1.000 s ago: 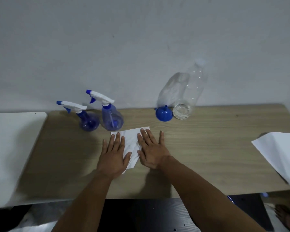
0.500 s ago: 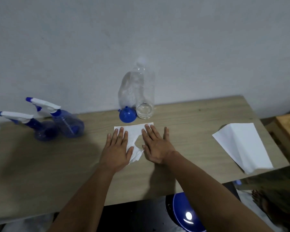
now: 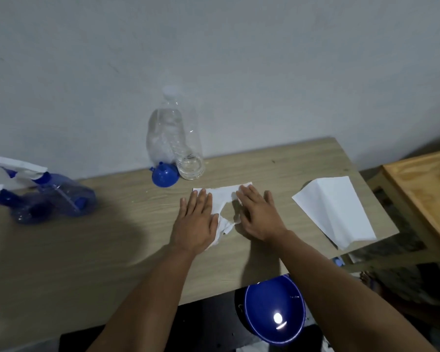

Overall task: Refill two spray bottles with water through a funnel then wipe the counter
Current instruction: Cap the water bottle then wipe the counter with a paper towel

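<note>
A white paper towel (image 3: 222, 198) lies flat on the wooden counter (image 3: 112, 240). My left hand (image 3: 194, 221) and my right hand (image 3: 258, 214) both press on it with straight fingers, side by side. Two blue spray bottles (image 3: 59, 195) stand blurred at the far left. A blue funnel (image 3: 164, 175) sits upside down near the wall, next to a clear plastic water bottle (image 3: 174, 138).
A folded white paper sheet (image 3: 334, 212) lies near the counter's right edge. A blue bowl-like object (image 3: 273, 311) sits below the front edge. A wooden tray or stool (image 3: 422, 189) stands to the right. The wall closes off the back.
Both hands slid the paper towel to the right along the counter, away from the spray bottles and past the funnel. The view has turned right with them.
</note>
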### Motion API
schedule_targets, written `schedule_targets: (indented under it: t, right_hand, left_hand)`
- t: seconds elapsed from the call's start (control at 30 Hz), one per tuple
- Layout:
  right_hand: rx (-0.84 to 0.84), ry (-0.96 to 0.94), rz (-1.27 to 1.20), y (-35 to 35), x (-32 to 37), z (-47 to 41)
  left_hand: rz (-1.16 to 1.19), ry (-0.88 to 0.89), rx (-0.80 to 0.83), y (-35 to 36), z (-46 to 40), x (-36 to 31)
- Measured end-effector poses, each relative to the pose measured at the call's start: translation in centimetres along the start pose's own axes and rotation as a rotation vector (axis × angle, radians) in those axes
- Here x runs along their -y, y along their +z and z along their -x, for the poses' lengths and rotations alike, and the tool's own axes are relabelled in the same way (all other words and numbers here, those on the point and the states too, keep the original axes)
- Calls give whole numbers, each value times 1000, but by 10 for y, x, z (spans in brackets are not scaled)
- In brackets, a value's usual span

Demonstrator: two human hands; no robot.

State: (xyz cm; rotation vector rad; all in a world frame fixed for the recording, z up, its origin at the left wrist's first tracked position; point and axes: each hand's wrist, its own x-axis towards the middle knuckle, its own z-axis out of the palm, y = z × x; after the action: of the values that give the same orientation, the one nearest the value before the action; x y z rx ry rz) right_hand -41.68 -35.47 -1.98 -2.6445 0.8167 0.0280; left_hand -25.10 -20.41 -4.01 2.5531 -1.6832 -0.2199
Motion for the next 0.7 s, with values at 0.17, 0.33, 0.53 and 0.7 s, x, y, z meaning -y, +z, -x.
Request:
schedule_targets:
  t: [0.17,0.33,0.53,0.7]
  right_hand:
    - [-132,41,-30,6,29,-18]
    - [91,41,99,28,44,-23]
    - [51,11,135,39,36,-17]
    - [39,29,119,35,20,-6]
  left_hand:
    - [-60,26,-17,1,-3,19]
    - [-88,59,-7,11,-2,30]
    - [-110,86,9,11,-5,16]
    - [-82,49,22,14,-9,-14]
